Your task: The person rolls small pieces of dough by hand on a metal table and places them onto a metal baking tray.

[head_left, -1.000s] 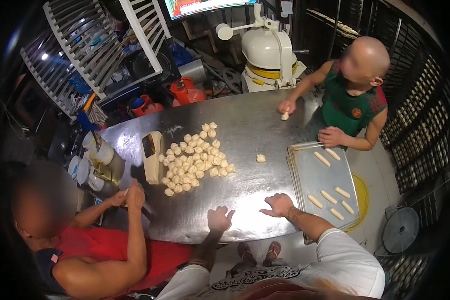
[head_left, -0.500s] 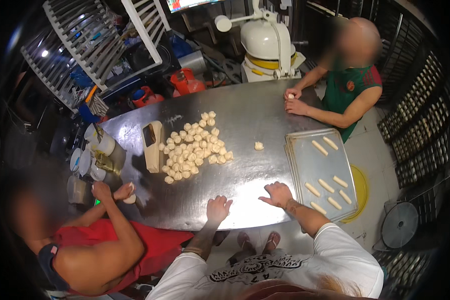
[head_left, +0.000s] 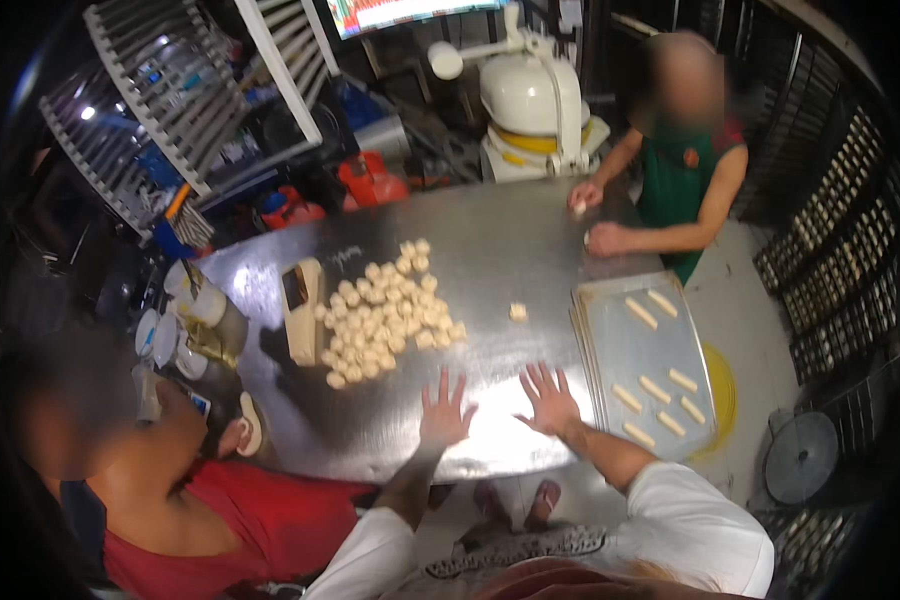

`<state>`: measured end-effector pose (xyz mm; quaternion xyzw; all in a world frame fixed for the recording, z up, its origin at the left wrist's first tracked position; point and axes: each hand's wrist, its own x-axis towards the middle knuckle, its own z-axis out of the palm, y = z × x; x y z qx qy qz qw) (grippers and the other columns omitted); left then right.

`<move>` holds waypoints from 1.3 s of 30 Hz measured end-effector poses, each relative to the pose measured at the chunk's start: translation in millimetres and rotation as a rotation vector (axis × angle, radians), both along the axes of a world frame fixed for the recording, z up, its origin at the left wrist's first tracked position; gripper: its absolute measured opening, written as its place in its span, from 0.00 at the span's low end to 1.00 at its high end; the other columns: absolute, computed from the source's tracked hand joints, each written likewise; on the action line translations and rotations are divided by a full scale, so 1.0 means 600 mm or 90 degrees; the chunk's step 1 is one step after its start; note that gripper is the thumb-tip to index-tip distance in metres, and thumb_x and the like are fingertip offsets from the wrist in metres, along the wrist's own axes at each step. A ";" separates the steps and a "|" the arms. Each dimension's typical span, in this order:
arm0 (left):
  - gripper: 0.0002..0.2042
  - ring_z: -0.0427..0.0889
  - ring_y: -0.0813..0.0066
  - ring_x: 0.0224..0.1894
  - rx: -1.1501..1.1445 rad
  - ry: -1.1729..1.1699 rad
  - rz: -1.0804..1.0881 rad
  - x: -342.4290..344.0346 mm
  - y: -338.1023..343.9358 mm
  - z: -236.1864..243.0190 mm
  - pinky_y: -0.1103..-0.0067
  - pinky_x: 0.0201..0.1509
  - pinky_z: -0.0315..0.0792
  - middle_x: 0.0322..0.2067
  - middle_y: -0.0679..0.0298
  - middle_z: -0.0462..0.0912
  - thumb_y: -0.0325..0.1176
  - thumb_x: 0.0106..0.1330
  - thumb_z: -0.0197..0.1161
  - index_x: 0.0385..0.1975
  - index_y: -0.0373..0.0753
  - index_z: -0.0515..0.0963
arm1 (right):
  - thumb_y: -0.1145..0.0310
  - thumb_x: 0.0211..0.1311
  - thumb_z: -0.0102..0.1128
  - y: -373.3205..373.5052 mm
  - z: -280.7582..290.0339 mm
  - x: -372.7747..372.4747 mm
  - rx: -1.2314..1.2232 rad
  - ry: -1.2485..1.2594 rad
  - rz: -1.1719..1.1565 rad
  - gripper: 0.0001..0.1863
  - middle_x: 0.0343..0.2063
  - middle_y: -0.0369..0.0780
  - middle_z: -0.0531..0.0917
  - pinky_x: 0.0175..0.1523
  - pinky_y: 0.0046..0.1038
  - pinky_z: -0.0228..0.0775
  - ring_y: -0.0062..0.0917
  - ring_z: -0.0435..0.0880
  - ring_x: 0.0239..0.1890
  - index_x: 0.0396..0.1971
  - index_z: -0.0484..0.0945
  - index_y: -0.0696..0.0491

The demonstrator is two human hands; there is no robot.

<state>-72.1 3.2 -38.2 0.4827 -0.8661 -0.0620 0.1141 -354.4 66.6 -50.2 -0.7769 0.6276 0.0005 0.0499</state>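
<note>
My left hand (head_left: 445, 415) and my right hand (head_left: 548, 400) have fingers spread at the near edge of the steel table (head_left: 490, 250), holding nothing; whether palms touch it is unclear. Beyond them lie a pile of pale dough balls (head_left: 380, 310) and a lone dough piece (head_left: 518, 311). Just right of my right hand, stacked metal trays (head_left: 620, 335) carry several dough sticks (head_left: 655, 388). A co-worker in red (head_left: 200, 530) at left has a pale strip of dough (head_left: 250, 422) at one hand. A co-worker in green (head_left: 670, 190) works small dough with both hands at the far right corner.
Left on the table are a pale block (head_left: 308, 335) with a dark inset and tubs (head_left: 170, 340). Behind stand a white machine (head_left: 530, 95), red gas cylinders (head_left: 370, 180), slatted racks (head_left: 150, 120) and a screen. Filled racks (head_left: 830, 250) and a yellow basin (head_left: 720, 400) are at right.
My fingers have spread out and reached slightly forward. The green-clad co-worker's hands have moved apart. The red-clad co-worker has leaned and shifted their hands, with the dough strip now lower.
</note>
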 end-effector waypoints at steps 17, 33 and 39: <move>0.35 0.56 0.47 0.82 -0.032 0.073 0.178 -0.030 0.005 -0.028 0.43 0.84 0.38 0.80 0.40 0.55 0.53 0.79 0.53 0.78 0.35 0.65 | 0.29 0.74 0.46 0.004 -0.042 0.050 -0.064 -0.176 -0.066 0.54 0.81 0.54 0.57 0.85 0.55 0.37 0.48 0.47 0.85 0.79 0.58 0.64; 0.33 0.68 0.51 0.76 0.089 0.015 0.190 0.000 0.141 -0.067 0.36 0.81 0.38 0.80 0.46 0.58 0.53 0.79 0.54 0.78 0.41 0.67 | 0.33 0.73 0.53 0.112 0.001 0.074 0.088 -0.121 -0.022 0.46 0.79 0.51 0.62 0.81 0.66 0.34 0.53 0.49 0.83 0.75 0.69 0.58; 0.32 0.70 0.53 0.75 -0.097 -0.016 0.117 -0.044 -0.023 -0.027 0.35 0.80 0.41 0.80 0.45 0.58 0.53 0.79 0.53 0.77 0.40 0.68 | 0.32 0.75 0.46 -0.092 -0.009 0.058 -0.128 -0.117 -0.136 0.45 0.80 0.47 0.63 0.83 0.63 0.33 0.50 0.48 0.84 0.77 0.68 0.54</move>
